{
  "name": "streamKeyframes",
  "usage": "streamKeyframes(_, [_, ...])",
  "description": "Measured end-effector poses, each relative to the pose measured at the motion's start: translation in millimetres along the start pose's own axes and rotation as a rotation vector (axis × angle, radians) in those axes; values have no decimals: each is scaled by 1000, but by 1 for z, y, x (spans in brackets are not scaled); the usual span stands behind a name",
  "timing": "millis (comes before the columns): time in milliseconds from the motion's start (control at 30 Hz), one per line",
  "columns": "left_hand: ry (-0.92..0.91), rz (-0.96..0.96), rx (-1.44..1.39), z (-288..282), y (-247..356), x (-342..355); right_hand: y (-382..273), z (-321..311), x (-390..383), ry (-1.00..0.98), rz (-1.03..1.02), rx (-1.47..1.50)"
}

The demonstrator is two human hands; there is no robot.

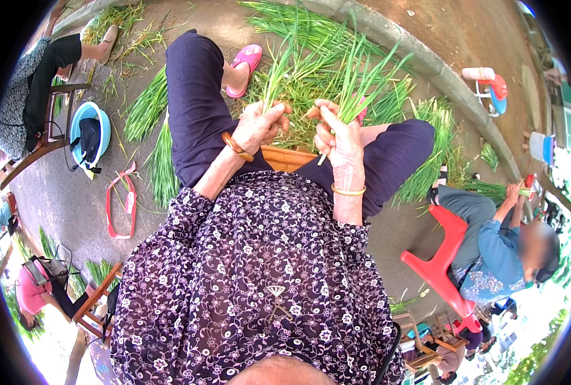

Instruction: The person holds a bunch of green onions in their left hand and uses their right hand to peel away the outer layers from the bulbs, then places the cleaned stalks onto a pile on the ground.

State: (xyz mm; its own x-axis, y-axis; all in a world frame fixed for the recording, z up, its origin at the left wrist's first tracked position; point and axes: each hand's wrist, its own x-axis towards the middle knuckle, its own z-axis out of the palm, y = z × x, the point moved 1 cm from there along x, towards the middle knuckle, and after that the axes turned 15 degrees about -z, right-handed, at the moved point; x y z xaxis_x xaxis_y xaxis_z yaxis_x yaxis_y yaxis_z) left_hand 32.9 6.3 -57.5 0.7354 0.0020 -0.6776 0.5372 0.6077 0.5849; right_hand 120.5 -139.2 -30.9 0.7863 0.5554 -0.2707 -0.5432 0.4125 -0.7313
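Between my knees, my left hand [261, 126] is closed around the pale lower ends of a small bunch of green chives [274, 85]. My right hand [343, 136] grips a fuller bunch of chives [357, 96], whose leaves fan upward and to the right. A pale stem end pokes out below that palm. Thumb and fingers of both hands are bent, and the fingertips face each other with a small gap between. Beneath them on the ground lies a heap of yellowish-green scraps [298, 128], with more long chives [304, 25] spread beyond it.
More chives [149, 106] lie at my left. A blue basin [107, 131] with a black bag and a red strap [132, 204] are farther left. At right, a person in blue [491, 256] on a red chair [436, 263] handles stalks. A curb [426, 61] curves behind.
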Motion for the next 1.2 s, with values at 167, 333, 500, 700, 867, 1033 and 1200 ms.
streamKeyframes(167, [-17, 82, -53, 6, 4, -8, -2, 3, 0, -6, 6, -40])
streamKeyframes(333, [80, 85, 27, 17, 13, -18, -1, 11, -3, 21, -22, -212])
streamKeyframes(500, [80, 84, 108, 22, 13, -15, 0, 13, -6, -9, -30, -261])
streamKeyframes(700, [141, 54, -22, 16, 10, -10, -2, 15, -6, -17, -66, -272])
streamKeyframes(867, [188, 40, -5, 10, 7, -6, -6, 9, -3, 17, -91, -218])
streamKeyframes(1033, [250, -71, -8, 8, 10, -9, -5, 3, -1, 27, -97, -158])
streamKeyframes(1200, [267, 30, 69, 3, 6, -4, -4, 2, -2, 24, -104, -153])
